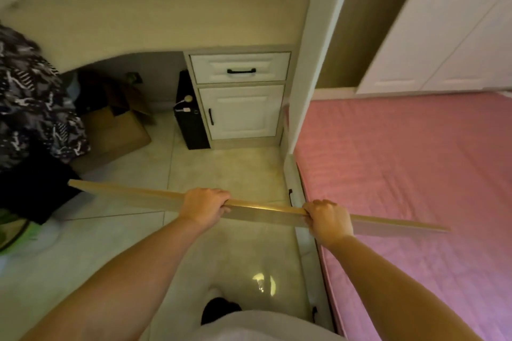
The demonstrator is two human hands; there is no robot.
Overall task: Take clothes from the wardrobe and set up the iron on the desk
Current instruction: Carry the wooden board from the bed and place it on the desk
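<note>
Hands both curled round long wooden board (257,209), seen edge-on: your left hand (205,206) grips near middle, your right hand (328,220) grips further right. Board held level above tiled floor (221,166), right end over pink bed (401,160). Desk (155,25) ahead; patterned clothes (30,97) heaped at left.

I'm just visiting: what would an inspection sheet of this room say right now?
Surface: cream desk top, bare where visible.
Job's things: long flat board held level; no iron seen.
Clutter: patterned garment at left; cardboard box under the desk.
Hands: left hand and right hand both grip the board's top edge.
Cables: white cable on the black tower.
Surroundings: white drawer cabinet, pink bed, tiled floor.
</note>
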